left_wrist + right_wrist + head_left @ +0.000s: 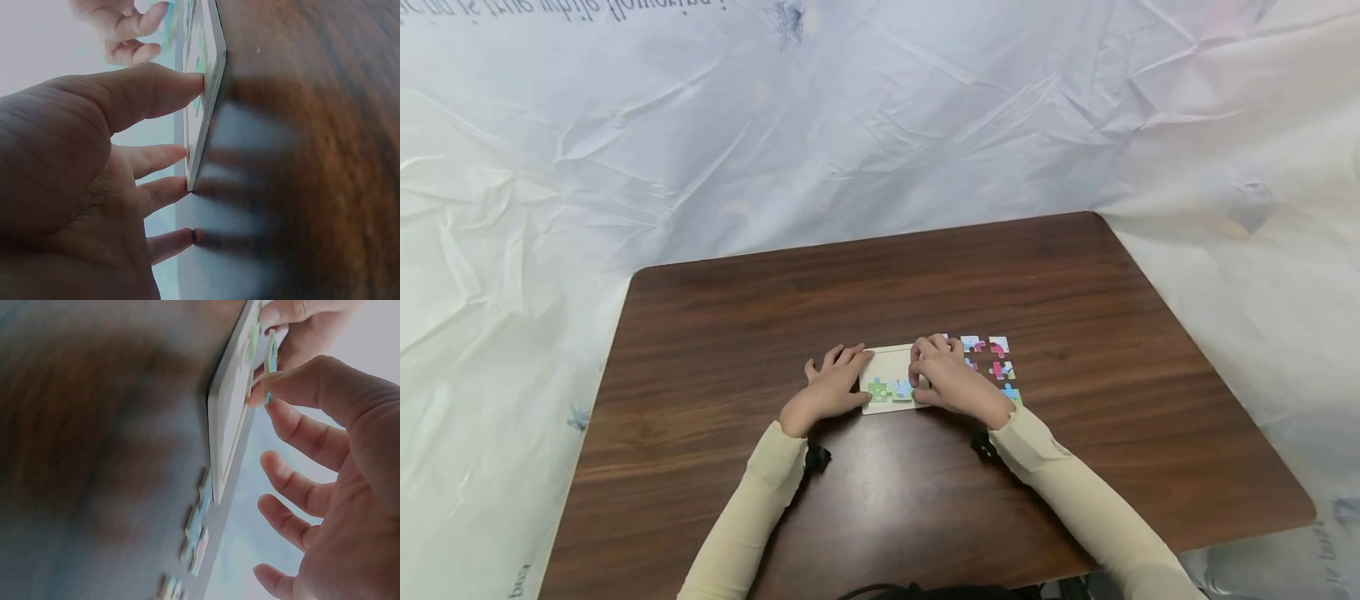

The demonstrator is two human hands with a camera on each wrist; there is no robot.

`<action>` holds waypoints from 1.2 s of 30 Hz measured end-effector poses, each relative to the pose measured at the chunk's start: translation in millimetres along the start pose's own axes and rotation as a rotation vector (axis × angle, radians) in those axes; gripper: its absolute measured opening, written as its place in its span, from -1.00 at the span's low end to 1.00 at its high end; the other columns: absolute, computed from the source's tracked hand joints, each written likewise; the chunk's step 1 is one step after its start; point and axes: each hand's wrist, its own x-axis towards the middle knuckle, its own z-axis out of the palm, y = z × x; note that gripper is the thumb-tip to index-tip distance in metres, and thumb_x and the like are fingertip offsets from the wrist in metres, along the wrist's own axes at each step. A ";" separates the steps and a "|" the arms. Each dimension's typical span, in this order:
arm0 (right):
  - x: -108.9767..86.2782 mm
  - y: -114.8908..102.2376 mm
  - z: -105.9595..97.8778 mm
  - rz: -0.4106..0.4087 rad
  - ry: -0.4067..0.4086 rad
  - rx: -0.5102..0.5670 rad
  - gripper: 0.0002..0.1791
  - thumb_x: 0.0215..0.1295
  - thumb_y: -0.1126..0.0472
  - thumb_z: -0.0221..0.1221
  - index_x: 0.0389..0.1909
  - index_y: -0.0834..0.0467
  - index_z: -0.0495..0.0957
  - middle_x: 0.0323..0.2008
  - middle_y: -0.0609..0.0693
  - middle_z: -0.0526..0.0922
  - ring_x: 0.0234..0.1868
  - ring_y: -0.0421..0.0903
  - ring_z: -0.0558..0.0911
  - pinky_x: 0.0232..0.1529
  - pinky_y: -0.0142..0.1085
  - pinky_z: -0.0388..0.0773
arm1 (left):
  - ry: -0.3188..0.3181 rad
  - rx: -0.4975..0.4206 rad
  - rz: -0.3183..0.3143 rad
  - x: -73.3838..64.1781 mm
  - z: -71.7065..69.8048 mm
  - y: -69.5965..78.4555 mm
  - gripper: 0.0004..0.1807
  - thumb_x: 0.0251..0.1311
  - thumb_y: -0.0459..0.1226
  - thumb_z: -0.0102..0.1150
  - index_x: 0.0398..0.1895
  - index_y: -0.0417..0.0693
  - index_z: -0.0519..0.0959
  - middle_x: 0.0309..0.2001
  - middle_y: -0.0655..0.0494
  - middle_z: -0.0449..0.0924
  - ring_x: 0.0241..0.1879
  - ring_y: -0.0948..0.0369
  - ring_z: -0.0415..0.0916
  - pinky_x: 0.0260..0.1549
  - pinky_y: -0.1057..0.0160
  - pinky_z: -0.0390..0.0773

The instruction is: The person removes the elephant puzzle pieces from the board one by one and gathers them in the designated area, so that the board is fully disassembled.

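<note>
A pale puzzle board with a raised rim lies on the table. Along its near side sit a green jigsaw piece and a blue-green one. My left hand rests at the board's left edge, its thumb touching the rim and its fingers extended. Over the board's right part, my right hand pinches a jigsaw piece between thumb and index finger. The other fingers of that hand are spread and loosely bent. In the head view the pinched piece is hidden behind the right hand.
Several loose jigsaw pieces lie right of the board, some partly covered by the right hand. The brown wooden table extends around them. A wrinkled pale sheet hangs behind the table's far edge.
</note>
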 end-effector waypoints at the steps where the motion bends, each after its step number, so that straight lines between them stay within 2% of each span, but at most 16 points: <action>1: -1.2 1.7 -0.8 -0.007 0.011 0.006 -0.80 0.13 0.30 0.30 -0.56 -0.03 0.55 -0.13 -0.02 0.43 0.04 0.08 0.32 0.10 0.29 0.11 | -0.001 0.001 0.001 0.2 0.0 -0.5 -0.24 0.39 -0.09 0.22 0.59 0.06 0.16 0.60 0.00 -0.02 0.56 -0.17 -0.21 0.24 -0.55 -0.24; 5: -6.7 8.7 -5.0 -0.021 0.041 0.007 -0.81 0.13 0.29 0.32 -0.54 -0.02 0.55 -0.12 -0.01 0.43 0.02 0.08 0.31 0.08 0.28 0.14 | -0.009 0.006 0.010 0.5 -0.5 -2.5 -0.23 0.41 -0.09 0.20 0.60 0.06 0.14 0.61 0.00 -0.05 0.56 -0.16 -0.24 0.25 -0.55 -0.27; 15: -28.1 31.1 -19.0 -0.001 0.037 -0.003 -0.77 0.12 0.30 0.33 -0.55 -0.06 0.53 0.00 0.07 0.52 0.15 0.14 0.34 0.08 0.24 0.19 | -0.007 0.014 0.010 2.0 -2.3 -5.8 -0.23 0.41 -0.09 0.21 0.60 0.03 0.13 0.61 -0.02 -0.06 0.56 -0.17 -0.23 0.25 -0.54 -0.27; 26: -69.4 59.3 -23.5 0.055 0.013 -0.025 -0.71 0.13 0.30 0.37 -0.55 -0.08 0.48 -0.10 0.03 0.46 0.00 0.11 0.31 -0.06 0.13 0.16 | -0.020 0.006 0.016 0.9 -2.7 -4.4 -0.22 0.43 -0.10 0.19 0.61 0.02 0.11 0.61 -0.04 -0.08 0.57 -0.17 -0.26 0.25 -0.55 -0.30; 36: -70.7 64.9 -21.5 0.070 -0.001 -0.004 -0.73 0.13 0.29 0.39 -0.55 -0.08 0.51 -0.12 0.01 0.43 0.02 0.14 0.29 -0.06 0.14 0.14 | -0.002 -0.009 0.010 0.3 -5.1 -9.9 -0.22 0.43 -0.12 0.19 0.61 0.00 0.11 0.61 -0.05 -0.09 0.57 -0.18 -0.27 0.24 -0.56 -0.32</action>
